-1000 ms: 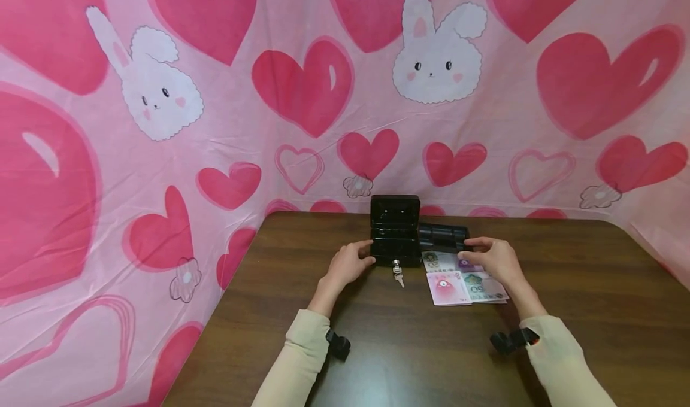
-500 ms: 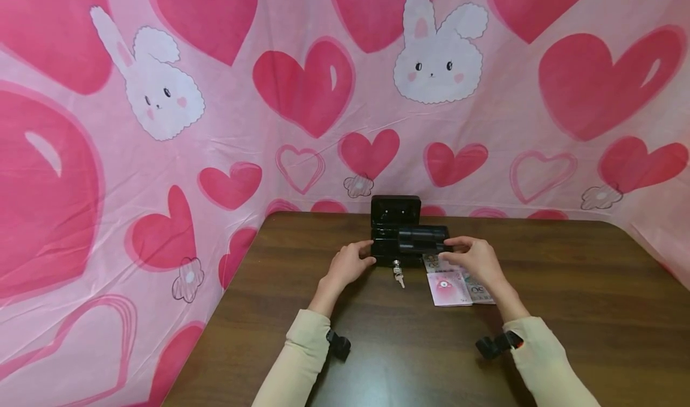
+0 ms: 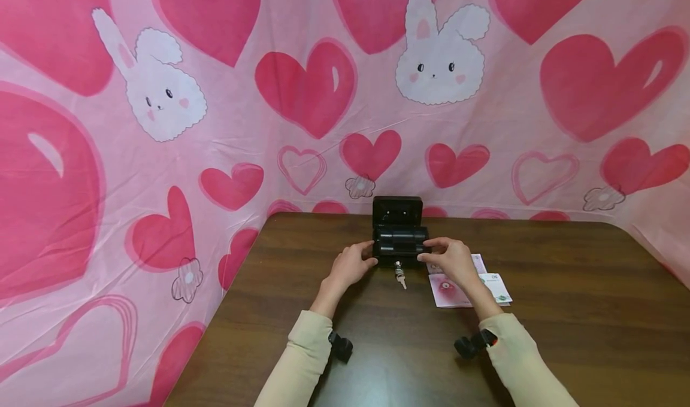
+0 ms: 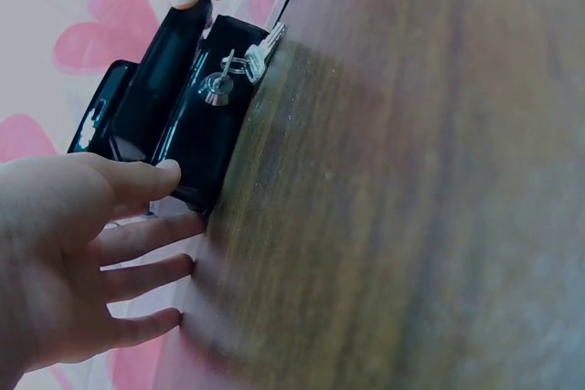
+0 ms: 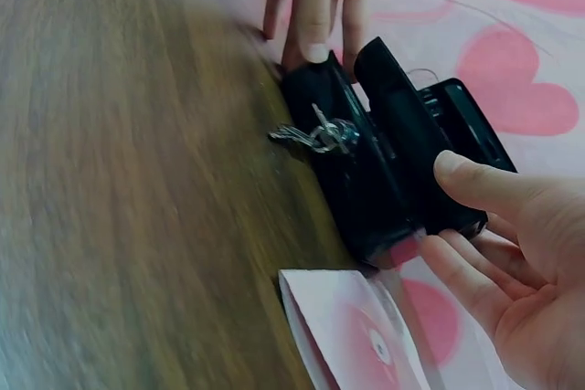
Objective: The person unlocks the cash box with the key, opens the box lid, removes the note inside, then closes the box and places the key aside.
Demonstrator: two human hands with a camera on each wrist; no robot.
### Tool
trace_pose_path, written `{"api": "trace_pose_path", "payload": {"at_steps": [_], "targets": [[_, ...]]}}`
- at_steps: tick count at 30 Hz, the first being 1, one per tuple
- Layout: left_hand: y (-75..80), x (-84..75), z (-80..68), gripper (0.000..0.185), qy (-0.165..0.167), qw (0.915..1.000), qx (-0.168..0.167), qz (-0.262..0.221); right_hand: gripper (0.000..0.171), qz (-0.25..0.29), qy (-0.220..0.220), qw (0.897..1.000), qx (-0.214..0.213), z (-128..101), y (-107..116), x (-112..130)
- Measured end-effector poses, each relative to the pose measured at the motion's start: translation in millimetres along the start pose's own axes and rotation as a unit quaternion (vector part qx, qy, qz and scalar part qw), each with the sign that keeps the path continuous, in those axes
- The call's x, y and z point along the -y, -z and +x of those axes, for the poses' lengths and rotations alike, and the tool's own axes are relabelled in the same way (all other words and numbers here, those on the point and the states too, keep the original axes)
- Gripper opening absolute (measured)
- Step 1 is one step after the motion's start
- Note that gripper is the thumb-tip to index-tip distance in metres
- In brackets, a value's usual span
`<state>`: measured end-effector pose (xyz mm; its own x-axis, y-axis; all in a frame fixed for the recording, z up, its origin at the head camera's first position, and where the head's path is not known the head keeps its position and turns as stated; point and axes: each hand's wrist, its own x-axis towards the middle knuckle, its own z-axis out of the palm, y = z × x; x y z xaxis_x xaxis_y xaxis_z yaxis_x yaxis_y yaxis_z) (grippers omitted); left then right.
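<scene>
A small black cash box [image 3: 398, 209] stands at the back of the table with its lid raised. Keys [image 3: 401, 279] hang from the lock on its front. Over the box's opening lies a black ridged tray [image 3: 401, 236], tilted above the rim in the right wrist view. My right hand [image 3: 454, 262] pinches the tray's right end between thumb and fingers. On the box's left side my left hand [image 3: 349, 266] rests its thumb on the edge, its fingers spread straight beside the wall. The tray covers the box's inside.
Several banknotes [image 3: 450, 291], some folded, lie on the brown wooden table [image 3: 571, 287] right of the box, partly under my right forearm. A pink cloth [image 3: 304, 173] with hearts and rabbits hangs close behind the table's back edge. Each wrist wears a black camera [image 3: 474, 343].
My right hand has carried the tray leftward from beside the box to over its opening, uncovering more banknotes. The left hand has stayed at the box's left side.
</scene>
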<state>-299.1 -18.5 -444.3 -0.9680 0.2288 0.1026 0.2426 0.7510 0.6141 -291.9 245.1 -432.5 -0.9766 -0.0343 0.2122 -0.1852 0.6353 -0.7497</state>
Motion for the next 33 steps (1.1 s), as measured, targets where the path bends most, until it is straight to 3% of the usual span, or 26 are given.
{"api": "trace_pose_path", "payload": {"at_steps": [12, 23, 33], "targets": [[-1.2, 0.2, 0.4, 0.05, 0.006, 1.0, -0.001, 0.002, 0.042, -0.023, -0.01, 1.0, -0.009, 3.6, -15.3, 6.0], [-0.4, -0.3, 0.8, 0.047, 0.001, 1.0, -0.001, 0.003, 0.041, -0.071, 0.056, 0.996, -0.023, -1.4, -23.2, 7.6], [-0.1, 0.5, 1.0, 0.046, -0.001, 1.0, -0.002, -0.002, 0.039, -0.088, 0.04, 0.995, 0.009, -2.5, -26.0, 5.1]]}}
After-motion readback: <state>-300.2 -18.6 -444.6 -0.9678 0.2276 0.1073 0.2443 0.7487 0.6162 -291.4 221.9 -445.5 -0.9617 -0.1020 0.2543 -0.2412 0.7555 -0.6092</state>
